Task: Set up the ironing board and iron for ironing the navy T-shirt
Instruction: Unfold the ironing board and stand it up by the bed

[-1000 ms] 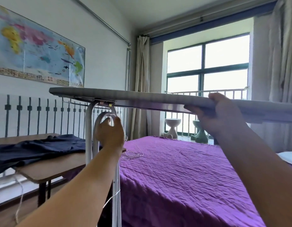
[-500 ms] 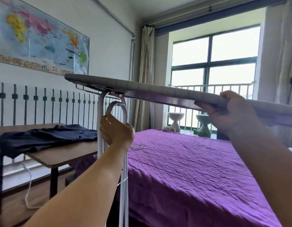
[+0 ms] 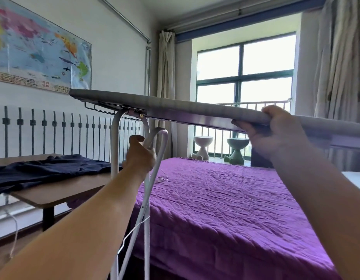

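A grey-covered ironing board (image 3: 175,107) is held up almost at eye level, seen edge-on, its far end pointing left. My right hand (image 3: 276,132) grips its near edge, thumb on top. Under the board hang white metal legs (image 3: 114,150). My left hand (image 3: 141,156) is closed around the curved top of the inner leg loop (image 3: 162,134), which stands apart from the board's underside. The navy T-shirt (image 3: 47,168) lies spread on a wooden table (image 3: 60,190) at the left. No iron is in view.
A bed with a purple quilt (image 3: 225,209) fills the space below the board. A thin white cord (image 3: 163,178) lies on the quilt. Railings (image 3: 53,134) and a world map line the left wall. Two stools (image 3: 202,146) stand by the window.
The leg loop under my left hand has swung away from the board's underside. The board's far end has risen and tilted a little.
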Demonstrator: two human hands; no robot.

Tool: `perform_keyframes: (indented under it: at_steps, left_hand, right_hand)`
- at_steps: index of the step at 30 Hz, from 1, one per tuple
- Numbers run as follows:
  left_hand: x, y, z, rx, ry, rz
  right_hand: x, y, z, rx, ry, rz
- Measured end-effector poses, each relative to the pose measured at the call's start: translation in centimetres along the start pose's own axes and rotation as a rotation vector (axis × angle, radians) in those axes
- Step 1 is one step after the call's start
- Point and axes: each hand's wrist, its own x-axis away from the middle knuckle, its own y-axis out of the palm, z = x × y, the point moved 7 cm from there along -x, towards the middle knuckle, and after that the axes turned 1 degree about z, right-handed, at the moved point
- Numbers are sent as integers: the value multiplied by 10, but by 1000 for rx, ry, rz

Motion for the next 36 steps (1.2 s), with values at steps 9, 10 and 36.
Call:
perform_keyframes:
  at_steps: [9, 10, 36]
  left_hand:
    - [45, 12, 5, 140, 14, 136]
    - [51, 12, 6, 124, 30, 145]
    - [119, 100, -33, 128, 79, -54]
  right_hand:
    - [19, -13, -4, -18, 3, -3]
    - [21, -12, -2, -20, 8, -10]
    - [37, -58, 122, 40, 221, -51]
